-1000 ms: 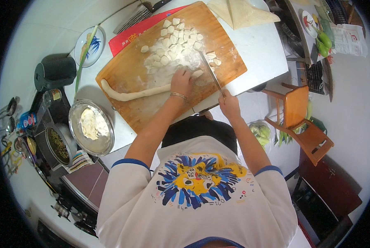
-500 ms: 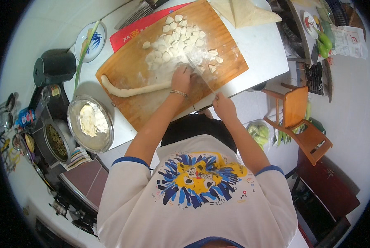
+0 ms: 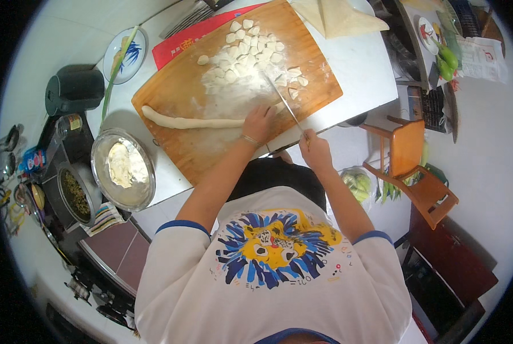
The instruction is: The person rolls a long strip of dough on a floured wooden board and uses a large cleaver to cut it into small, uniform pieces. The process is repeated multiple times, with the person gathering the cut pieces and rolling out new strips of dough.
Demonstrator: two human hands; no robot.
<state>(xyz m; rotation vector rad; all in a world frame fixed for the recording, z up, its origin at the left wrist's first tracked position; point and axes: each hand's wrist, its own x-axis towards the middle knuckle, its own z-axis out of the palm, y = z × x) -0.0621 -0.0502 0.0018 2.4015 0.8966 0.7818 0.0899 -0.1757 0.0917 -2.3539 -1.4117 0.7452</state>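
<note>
In the head view, a long, pale, floured dough rope (image 3: 196,122) lies on a broad tan wooden board (image 3: 173,94), across its lower half, from about nine o'clock round to four. It looks soft and fairly light, likely to dent or stretch under a pinch; the flour should keep it from sticking and may make it slide. A light hold from above, close to its three-o'clock end, would suit it, with a second support underneath if lifted, since the middle would probably sag.

Its long axis runs roughly nine to three, bowed a little toward six, with the rounded free end at nine.

The left hand (image 3: 259,121) covers the rope near its three-o'clock end, fingers drawn together and closed over it; where the thumb sits, I cannot tell. The right hand (image 3: 316,150) has its fingers wrapped around the handle of a thin, grey metal-bladed knife (image 3: 284,102), whose blade points toward eleven, just beside the rope's short end. Small, white, floury dough pieces (image 3: 245,54) lie heaped toward twelve, with a few beyond the blade at three.
</note>
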